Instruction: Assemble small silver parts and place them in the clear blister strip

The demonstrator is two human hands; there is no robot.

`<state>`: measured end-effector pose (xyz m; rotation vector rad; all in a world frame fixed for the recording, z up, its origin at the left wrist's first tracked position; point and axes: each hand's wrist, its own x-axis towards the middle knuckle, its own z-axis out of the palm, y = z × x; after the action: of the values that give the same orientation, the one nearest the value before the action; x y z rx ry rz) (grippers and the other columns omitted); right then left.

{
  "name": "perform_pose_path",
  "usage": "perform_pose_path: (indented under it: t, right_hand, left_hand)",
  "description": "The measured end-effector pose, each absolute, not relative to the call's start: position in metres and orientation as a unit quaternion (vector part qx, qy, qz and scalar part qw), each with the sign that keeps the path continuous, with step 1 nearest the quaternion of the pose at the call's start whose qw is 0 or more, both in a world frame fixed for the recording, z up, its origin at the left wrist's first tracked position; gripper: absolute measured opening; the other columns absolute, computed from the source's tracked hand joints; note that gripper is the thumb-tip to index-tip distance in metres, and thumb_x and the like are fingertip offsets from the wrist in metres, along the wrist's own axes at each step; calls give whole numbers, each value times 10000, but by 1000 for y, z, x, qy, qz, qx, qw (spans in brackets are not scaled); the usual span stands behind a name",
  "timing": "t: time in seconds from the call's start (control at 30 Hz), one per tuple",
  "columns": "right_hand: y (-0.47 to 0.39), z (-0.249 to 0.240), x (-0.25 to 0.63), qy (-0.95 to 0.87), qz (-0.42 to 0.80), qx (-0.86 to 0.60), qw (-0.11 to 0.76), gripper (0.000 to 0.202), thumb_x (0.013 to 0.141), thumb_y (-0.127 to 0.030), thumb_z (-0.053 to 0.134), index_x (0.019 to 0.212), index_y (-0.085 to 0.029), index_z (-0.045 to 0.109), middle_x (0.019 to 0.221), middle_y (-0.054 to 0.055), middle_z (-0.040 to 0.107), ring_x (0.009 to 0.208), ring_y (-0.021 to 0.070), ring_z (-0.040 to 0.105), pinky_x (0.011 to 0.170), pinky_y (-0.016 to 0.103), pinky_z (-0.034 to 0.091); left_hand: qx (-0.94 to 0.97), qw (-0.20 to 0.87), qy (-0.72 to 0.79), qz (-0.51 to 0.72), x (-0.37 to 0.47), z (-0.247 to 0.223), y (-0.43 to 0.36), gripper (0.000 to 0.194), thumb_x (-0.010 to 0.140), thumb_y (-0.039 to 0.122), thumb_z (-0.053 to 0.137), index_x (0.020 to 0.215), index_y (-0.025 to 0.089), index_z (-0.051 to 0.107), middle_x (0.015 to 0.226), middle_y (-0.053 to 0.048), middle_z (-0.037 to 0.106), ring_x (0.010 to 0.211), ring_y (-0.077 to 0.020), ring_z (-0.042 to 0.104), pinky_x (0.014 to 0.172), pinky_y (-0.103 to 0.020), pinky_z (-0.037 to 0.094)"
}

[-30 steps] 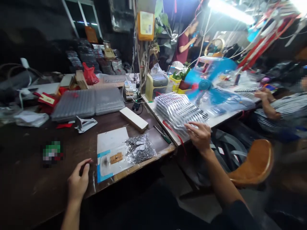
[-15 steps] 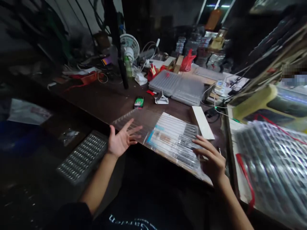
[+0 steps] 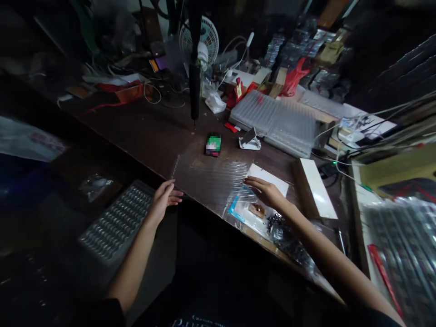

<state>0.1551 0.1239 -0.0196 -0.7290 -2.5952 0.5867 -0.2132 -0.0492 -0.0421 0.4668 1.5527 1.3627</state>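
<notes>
A clear ribbed plastic tray [image 3: 207, 179] lies across the front part of the dark table. My right hand [image 3: 267, 193] is at the tray's right edge, fingers held together on the rim; the thumb is hidden. Just off the table's front edge, by the tray's left front corner, my left hand [image 3: 163, 200] is open with its fingers stretched out and nothing in it. Beneath my right forearm are a bag of small dark parts [image 3: 277, 227] and a blue-edged clear packet [image 3: 238, 211] with a brown piece [image 3: 257, 210]. White card [image 3: 269, 177] shows behind my right hand.
A phone [image 3: 213, 144] and a white stand [image 3: 250, 140] sit further back. Stacked clear trays [image 3: 289, 122], a fan [image 3: 204, 41] and a dark upright pole [image 3: 195, 91] stand beyond. A long white box [image 3: 316, 188] is at right; a filled tray [image 3: 117, 222] sits low left.
My right hand has moved left along with the tray's right edge, baring the bag of dark parts and the white card. My left hand has drawn back and lower. The view has shifted.
</notes>
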Motion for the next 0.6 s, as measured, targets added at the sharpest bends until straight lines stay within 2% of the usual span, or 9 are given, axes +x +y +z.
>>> perform_pose_path:
  t: [0.1,0.27,0.33,0.4,0.5,0.6]
  right_hand:
    - [139,-21,150,-942,173,-246,150,369,1006,-178,411,1254,-235,678,1325,110,684,1203,246,677,998,429,585]
    - [156,-24,144,-948,154,-243,138,414,996,-129,400,1283,-239,678,1355,104,666,1195,239,681,997,418,585]
    - [161,-27,142,-951,144,-240,134,423,1002,-115,383,1293,-215,673,1367,115,658,1214,240,669,1008,422,578]
    - [165,-29,140,-952,131,-242,132,418,1012,-116,379,1301,-197,669,1377,122,653,1254,246,644,1040,439,557]
    - [166,-31,138,-957,118,-236,121,387,1021,-146,423,1325,-187,658,1400,121,640,1327,265,588,1108,481,503]
    - [162,-35,138,-960,118,-224,115,373,1011,-216,508,1360,-182,635,1426,117,619,1379,288,535,1138,507,471]
  left_hand:
    - [214,459,659,556,-221,-47,-29,505,885,438,631,1304,176,522,694,-24,747,500,-131,685,460,-156,484]
    - [285,393,705,517,-231,-51,-15,619,850,566,604,1307,156,528,657,-11,705,475,-140,633,463,-197,443]
    - [346,312,755,461,-236,-49,-14,582,870,582,572,1270,158,586,598,11,645,496,-152,611,507,-226,447]
    - [402,206,809,375,-240,-45,-14,521,890,575,564,1220,181,647,595,8,615,604,-190,640,618,-274,485]
    - [439,86,852,271,-242,-37,-16,498,894,575,577,1202,197,680,756,-50,667,821,-267,674,801,-366,511]
    - [464,-14,843,272,-233,-32,-17,546,887,557,602,1265,166,648,1153,-165,658,1120,-342,619,1000,-468,469]
